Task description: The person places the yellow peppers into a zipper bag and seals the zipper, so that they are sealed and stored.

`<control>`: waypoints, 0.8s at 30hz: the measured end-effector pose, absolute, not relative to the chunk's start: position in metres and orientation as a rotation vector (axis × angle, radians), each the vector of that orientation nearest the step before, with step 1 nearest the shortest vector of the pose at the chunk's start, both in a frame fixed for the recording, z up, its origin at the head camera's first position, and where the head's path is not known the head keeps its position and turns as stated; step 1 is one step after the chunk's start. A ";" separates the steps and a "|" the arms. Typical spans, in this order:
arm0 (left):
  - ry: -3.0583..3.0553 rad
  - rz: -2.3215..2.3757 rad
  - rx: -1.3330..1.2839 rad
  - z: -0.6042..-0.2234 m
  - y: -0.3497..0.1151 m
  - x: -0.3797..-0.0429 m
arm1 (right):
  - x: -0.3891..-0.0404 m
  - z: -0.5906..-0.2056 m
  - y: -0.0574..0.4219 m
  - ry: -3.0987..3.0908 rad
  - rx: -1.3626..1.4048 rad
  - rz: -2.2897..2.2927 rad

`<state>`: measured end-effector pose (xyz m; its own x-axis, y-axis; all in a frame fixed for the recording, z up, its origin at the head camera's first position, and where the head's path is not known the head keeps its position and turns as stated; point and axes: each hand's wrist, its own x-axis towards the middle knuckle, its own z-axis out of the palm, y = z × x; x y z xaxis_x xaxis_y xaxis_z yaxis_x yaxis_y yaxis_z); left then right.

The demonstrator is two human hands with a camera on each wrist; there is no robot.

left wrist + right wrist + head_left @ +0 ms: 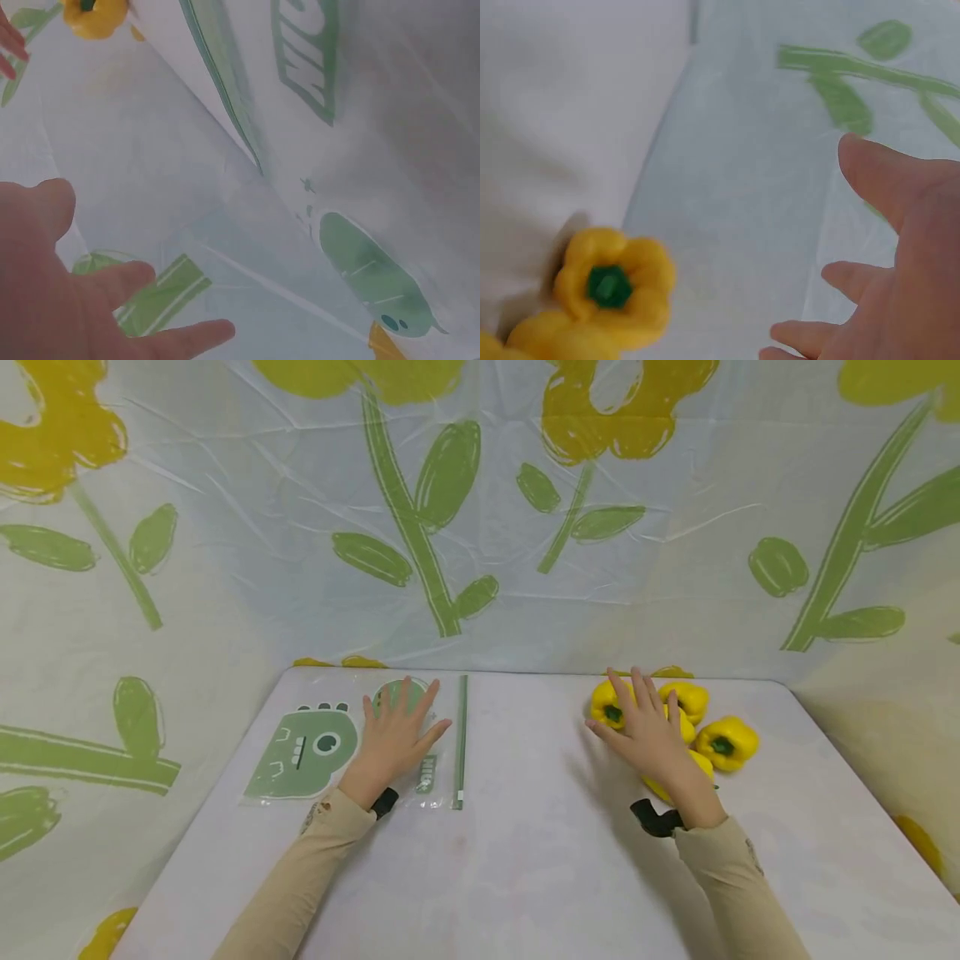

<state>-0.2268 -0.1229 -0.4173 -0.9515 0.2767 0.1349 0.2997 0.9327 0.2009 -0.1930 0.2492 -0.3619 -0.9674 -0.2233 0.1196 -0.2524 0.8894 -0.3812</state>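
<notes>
My left hand (392,743), fingers spread and holding nothing, is over a clear zip bag (255,789) printed with a green one-eyed monster. The bag lies flat on the left of the table, its green slider strip (462,735) toward the middle; the hand covers part of the print. My right hand (648,739), likewise spread and bare, is above several yellow bell peppers (727,743) grouped at the back right. It hides parts of some of them. In the right wrist view a pepper (615,285) with a green stem shows at lower left, apart from the fingers.
The pale table (525,860) ends at a fabric backdrop (495,602) with printed yellow flowers and green stems, which also rises along both sides. A dark strap (656,818) is at the right wrist, another dark strap (385,802) at the left.
</notes>
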 end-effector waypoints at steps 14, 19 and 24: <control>-3.087 -0.493 -0.649 -0.411 -0.086 -0.231 | -0.211 -0.344 0.194 -2.555 0.159 1.677; -3.307 -0.479 -0.491 -0.419 -0.079 -0.226 | -0.219 -0.363 0.166 -2.486 0.185 1.956; -3.386 -0.436 -0.425 -0.428 -0.073 -0.224 | -0.223 -0.393 0.142 -2.538 0.222 2.146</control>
